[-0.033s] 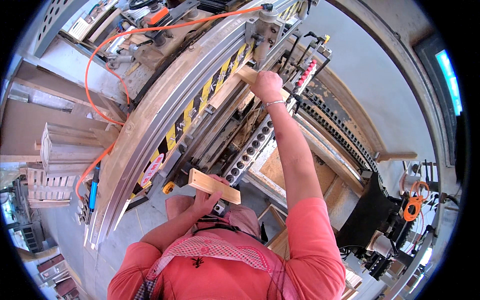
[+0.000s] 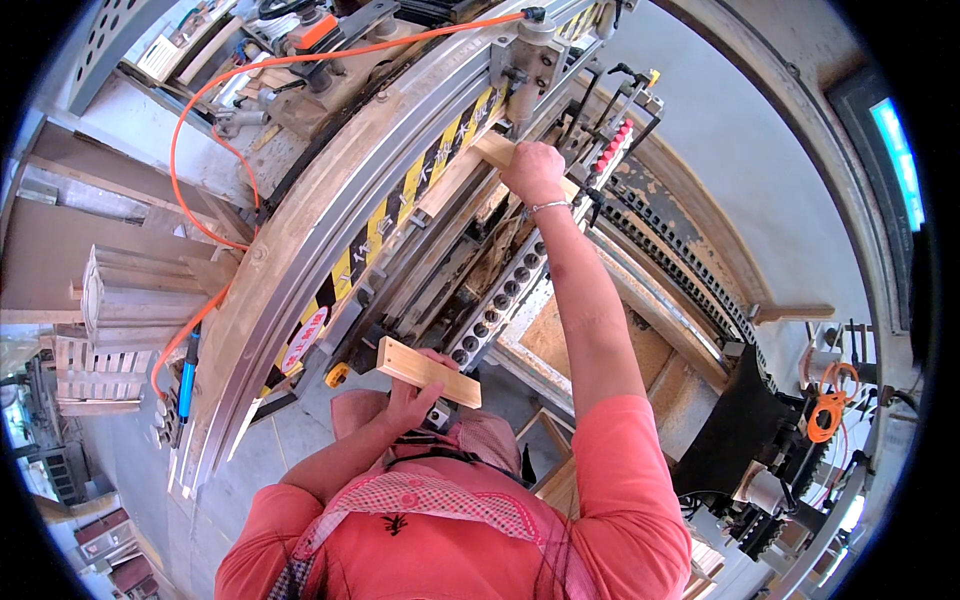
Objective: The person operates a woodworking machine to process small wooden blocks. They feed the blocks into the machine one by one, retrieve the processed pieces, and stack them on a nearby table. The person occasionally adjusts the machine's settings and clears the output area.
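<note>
In front of my waist, my left hand (image 2: 407, 405) is wrapped round a short, pale wooden block (image 2: 430, 372), holding it tilted with one end toward the machine. A small dark hole shows near that end. My right arm stretches far forward over the machine. At its end, my right hand (image 2: 537, 174) is closed on another piece of wood (image 2: 493, 149), whose end sticks out left of the fingers; the rest lies under the hand. Beside it, a pale wooden strip (image 2: 452, 183) lies along the machine bed, next to the black-and-yellow striped rail (image 2: 378, 228).
A row of dark round holes (image 2: 508, 290) runs along the machine, with red knobs (image 2: 613, 147) beyond. An orange hose (image 2: 173, 160) loops over the left side. Black cable chains (image 2: 680, 250) lie at right, below a lit screen (image 2: 897, 165). Wood stacks (image 2: 130, 295) stand at left.
</note>
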{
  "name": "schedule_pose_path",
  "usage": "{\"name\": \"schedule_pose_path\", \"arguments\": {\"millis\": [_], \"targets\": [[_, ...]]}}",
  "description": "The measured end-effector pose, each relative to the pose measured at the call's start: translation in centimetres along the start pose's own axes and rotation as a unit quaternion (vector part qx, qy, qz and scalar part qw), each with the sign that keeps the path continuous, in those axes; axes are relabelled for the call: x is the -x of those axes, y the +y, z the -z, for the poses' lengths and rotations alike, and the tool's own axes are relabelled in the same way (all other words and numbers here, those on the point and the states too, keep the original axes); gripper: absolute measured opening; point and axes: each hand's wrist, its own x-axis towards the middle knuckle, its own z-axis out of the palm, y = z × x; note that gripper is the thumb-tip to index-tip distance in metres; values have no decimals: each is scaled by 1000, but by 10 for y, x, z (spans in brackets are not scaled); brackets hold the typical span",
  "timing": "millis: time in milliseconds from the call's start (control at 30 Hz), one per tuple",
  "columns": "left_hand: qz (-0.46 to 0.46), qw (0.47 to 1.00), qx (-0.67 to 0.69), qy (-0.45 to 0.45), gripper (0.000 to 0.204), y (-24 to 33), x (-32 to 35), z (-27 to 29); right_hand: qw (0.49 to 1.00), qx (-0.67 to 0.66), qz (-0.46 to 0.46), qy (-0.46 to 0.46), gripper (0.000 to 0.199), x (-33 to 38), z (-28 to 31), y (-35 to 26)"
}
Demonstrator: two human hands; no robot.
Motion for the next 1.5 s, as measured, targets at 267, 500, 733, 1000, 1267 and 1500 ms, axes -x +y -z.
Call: {"name": "schedule_pose_path", "arguments": {"millis": [267,500,733,1000,1267,1500], "targets": [[-1,1000,6,13,30,-7,2,0,1000,6,17,-9,17,0,1,0],[-14,1000,-23,-10,34,-14,2,6,998,3,47,52,17,2,-12,8],[-41,999,-15,16,26,-10,0,6,995,50,69,51,40,6,-10,3],[-21,999,1,29,14,-1,-1,5,995,65,69,14,42,4,-8,9],[-41,998,-41,30,15,-12,-3,4,995,78,49,-30,41,7,1,-5],[-36,999,-28,17,17,-3,-2,4,994,99,51,-20,42,9,0,-1]]}}
